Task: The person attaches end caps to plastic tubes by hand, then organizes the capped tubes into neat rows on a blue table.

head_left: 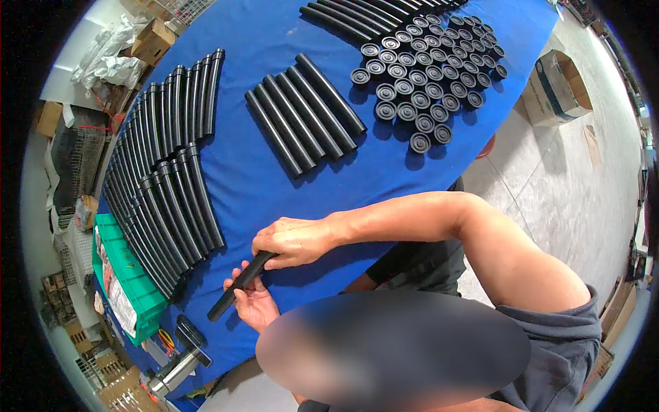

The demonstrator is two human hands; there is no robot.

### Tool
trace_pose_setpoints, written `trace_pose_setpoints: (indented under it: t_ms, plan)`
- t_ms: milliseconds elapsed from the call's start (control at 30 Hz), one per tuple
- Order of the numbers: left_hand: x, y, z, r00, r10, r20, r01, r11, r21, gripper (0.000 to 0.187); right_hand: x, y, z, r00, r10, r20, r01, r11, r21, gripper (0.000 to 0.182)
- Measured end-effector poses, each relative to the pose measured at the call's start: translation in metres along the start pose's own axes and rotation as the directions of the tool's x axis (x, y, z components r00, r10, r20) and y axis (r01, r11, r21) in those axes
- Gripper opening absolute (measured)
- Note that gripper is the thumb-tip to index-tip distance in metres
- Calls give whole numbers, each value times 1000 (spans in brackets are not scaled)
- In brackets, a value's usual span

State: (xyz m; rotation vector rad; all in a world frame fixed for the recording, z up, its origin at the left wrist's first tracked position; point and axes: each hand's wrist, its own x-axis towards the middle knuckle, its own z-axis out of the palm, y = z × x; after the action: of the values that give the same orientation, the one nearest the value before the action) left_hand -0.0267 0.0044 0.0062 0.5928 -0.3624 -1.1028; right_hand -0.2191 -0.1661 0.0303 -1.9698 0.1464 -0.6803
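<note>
One black tube (226, 301) is held at a slant over the near edge of the blue cloth (288, 199). My right hand (292, 242) wraps round its upper end, which the fingers hide. Lower down, the fingers of my left hand (252, 296) close round the middle of the same tube, and its lower end sticks out free. Beyond my hands several black tubes (302, 117) lie side by side in a slanted group. To the left are longer rows of black tubes (175, 213), some with a wider collar at the top end.
Many round black caps (420, 142) stand at the upper right, with more tubes (343, 20) behind them. A green crate (147, 302) sits at the left edge, near a metal and black tool (180, 367) and yellow-handled scissors (165, 338). A cardboard box (559, 89) stands on the floor.
</note>
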Motion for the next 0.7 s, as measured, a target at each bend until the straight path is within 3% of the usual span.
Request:
trace_pose_setpoints:
  t_ms: [233, 333, 433, 700]
  plan:
    - [3, 0, 17, 996, -78, -43, 75, 995, -62, 29, -2, -6, 2, 992, -118, -51, 108, 981, -162, 29]
    - [4, 3, 3, 996, -90, -15, 88, 993, -83, 30, -2, -9, -4, 995, -91, -38, 92, 996, 21, 29]
    - [2, 3, 3, 997, -75, -17, 74, 994, -86, 30, 1, -2, 1, 999, 37, 8, -38, 991, 128, 29]
    - [2, 1, 6, 999, -44, 8, 44, 999, -31, 28, 1, 3, 6, 999, -16, -37, 19, 997, 79, 27]
